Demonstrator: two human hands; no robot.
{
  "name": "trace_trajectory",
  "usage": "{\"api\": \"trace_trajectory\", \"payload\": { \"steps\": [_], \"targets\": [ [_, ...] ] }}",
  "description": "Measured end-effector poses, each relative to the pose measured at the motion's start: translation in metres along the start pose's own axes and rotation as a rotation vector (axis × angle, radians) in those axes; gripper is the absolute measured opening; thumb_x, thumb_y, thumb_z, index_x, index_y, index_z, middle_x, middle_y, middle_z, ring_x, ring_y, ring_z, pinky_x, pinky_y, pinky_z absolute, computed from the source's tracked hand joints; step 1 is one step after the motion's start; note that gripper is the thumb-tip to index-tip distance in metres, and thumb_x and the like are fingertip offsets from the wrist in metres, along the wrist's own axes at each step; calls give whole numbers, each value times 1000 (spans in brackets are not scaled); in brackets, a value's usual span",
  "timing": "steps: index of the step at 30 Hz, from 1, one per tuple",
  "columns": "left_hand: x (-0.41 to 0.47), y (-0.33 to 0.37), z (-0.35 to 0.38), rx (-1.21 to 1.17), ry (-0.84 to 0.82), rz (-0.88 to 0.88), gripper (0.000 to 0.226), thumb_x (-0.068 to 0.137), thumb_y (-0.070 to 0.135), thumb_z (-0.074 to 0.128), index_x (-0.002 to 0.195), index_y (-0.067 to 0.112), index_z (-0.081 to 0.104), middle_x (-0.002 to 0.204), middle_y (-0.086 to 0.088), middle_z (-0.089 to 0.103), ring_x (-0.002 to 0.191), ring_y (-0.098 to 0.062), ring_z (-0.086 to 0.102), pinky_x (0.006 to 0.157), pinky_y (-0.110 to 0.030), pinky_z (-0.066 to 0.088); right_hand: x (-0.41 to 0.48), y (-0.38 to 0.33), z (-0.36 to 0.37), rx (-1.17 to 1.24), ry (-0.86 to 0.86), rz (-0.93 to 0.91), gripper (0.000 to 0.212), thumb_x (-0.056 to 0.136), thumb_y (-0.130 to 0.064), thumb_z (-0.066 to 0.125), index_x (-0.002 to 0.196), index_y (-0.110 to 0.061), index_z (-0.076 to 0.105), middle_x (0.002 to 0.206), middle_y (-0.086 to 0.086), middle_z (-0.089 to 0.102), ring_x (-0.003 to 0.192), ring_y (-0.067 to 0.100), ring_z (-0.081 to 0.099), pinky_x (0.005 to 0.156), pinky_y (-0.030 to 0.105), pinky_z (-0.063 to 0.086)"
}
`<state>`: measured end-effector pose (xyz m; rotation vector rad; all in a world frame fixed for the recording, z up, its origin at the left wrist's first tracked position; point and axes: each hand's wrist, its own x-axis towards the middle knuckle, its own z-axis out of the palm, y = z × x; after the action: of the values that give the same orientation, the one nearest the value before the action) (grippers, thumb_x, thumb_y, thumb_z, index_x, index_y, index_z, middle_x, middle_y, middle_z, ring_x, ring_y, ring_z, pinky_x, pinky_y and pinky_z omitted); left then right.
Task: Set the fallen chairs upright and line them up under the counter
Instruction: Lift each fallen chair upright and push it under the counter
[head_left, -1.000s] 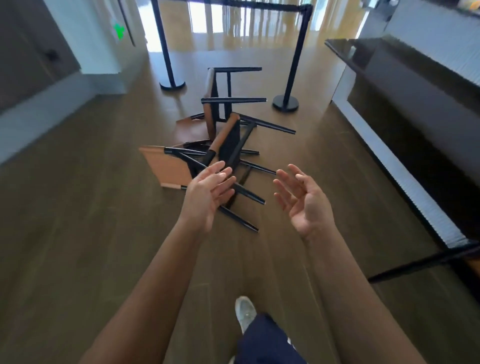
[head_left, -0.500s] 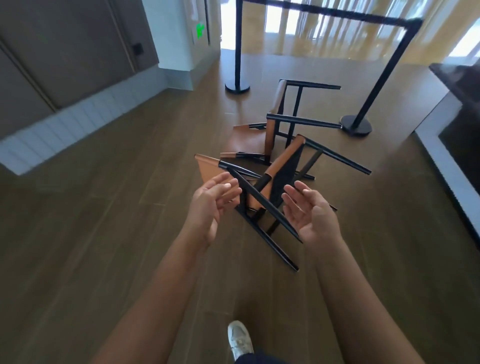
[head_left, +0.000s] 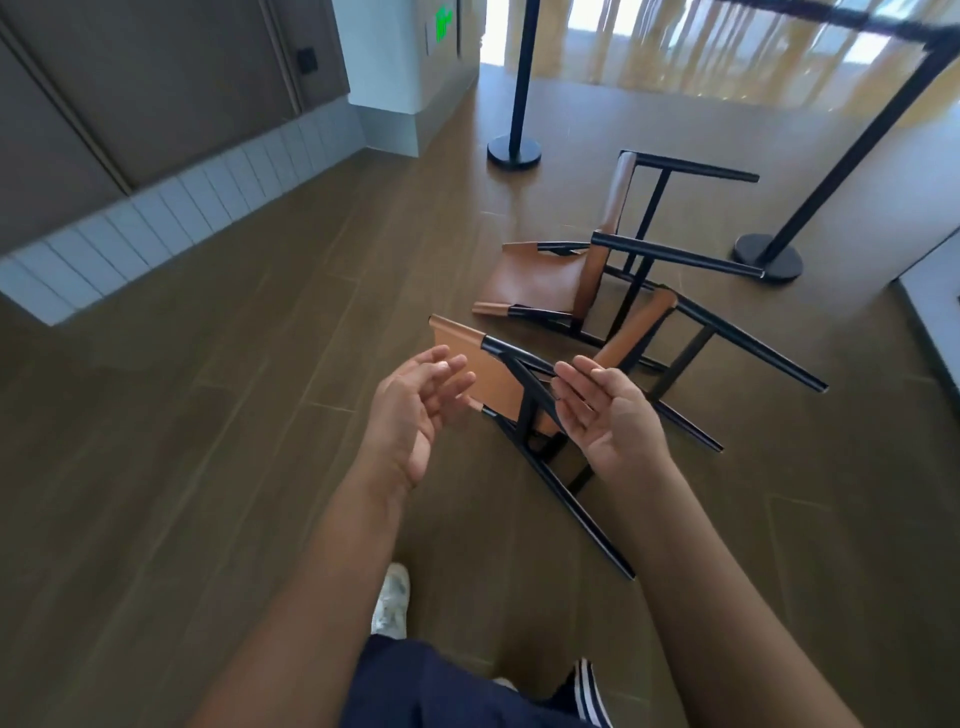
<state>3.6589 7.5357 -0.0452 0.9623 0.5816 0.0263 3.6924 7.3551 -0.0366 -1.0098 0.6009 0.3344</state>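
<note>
A nearer chair (head_left: 496, 376) of slim black metal tubing and smooth tan leather lies toppled on the brown wood-plank floor (head_left: 208, 415). A matching farther chair (head_left: 540, 283) lies at its 1 o'clock. Over the nearer one, the left hand (head_left: 410, 410) and right hand (head_left: 608, 415) face palm to palm, fingers loosely spread, holding nothing.

Your body, seen from head camera. Left hand (head_left: 410, 410), right hand (head_left: 608, 415): bare, fingers (head_left: 574, 375) uncovered. Left forearm (head_left: 322, 571), right forearm (head_left: 701, 571): bare along whole visible length, down to bottom edge. Navy garment (head_left: 441, 686) over your legs: plain dark blue fabric, softly creased; shorts or trousers, cannot tell. White trainer (head_left: 392, 603) on one foot: rounded toe, grey scuffing, blurred. Second shoe (head_left: 587, 691) at bottom edge, mostly hidden behind garment: dark, with white stripes on side.
</note>
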Motion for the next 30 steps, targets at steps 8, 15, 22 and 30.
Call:
{"api": "trace_trajectory", "payload": {
  "steps": [8,15,22,30],
  "targets": [
    [100,86,-50,59,-31,-22,22,95,7,43,105,10,62,95,-6,75,86,-20,72,70,-29,55,58,26,114,86,31,14,22,100,-15,45,101,-10,66,88,5,77,105,21,68,99,35,46],
    [170,125,-70,42,-42,-73,22,96,10,47,113,6,60,101,-11,73,88,-22,72,80,-33,57,107,43,172,130,58,48,21,99,-17,47,106,-10,65,97,7,77,101,20,71,85,33,51],
    [249,127,-67,53,-18,-173,24,96,14,48,115,6,59,103,-11,72,91,-22,71,80,-33,55,180,42,200,120,94,66,23,100,-19,46,111,-11,64,99,5,77,95,16,73,80,32,51],
    [352,121,-48,130,35,-251,29,95,17,50,121,5,58,109,-11,70,98,-22,69,84,-33,54,282,32,217,122,161,161,23,99,-19,45,112,-11,63,97,4,77,88,15,74,77,30,53]
  ]
}}
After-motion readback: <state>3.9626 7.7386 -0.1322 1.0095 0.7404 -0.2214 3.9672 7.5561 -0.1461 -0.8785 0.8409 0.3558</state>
